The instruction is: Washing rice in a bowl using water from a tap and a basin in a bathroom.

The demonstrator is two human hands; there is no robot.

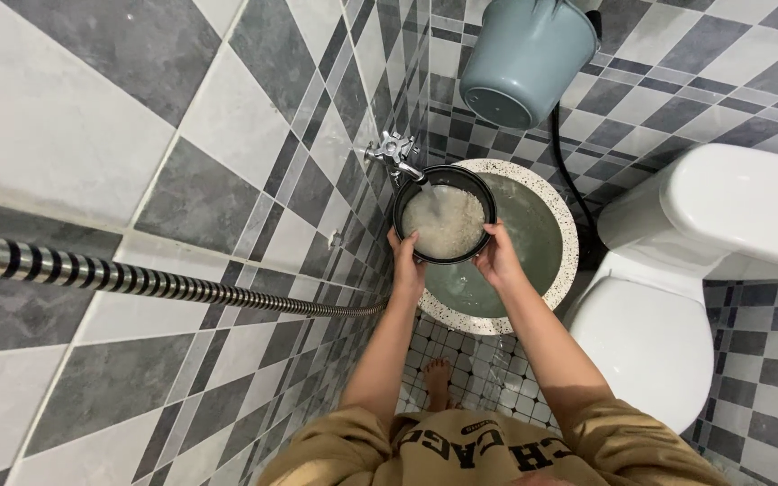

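Head view: left hand point(406, 262) and right hand point(498, 256) each grip the rim of a black pot of rice point(444, 220), held under the running wall tap point(393, 151), above the speckled basin point(562, 216). Water already covers the grains; nothing is drained yet.

Black pot point(444, 219) of white rice point(444, 220), gripped at its rim by left hand point(406, 258) and right hand point(499, 256), held under wall tap point(393, 150), above speckled water basin point(558, 221). Blue bucket point(526, 56) and white toilet point(677, 270) are seen nearby.
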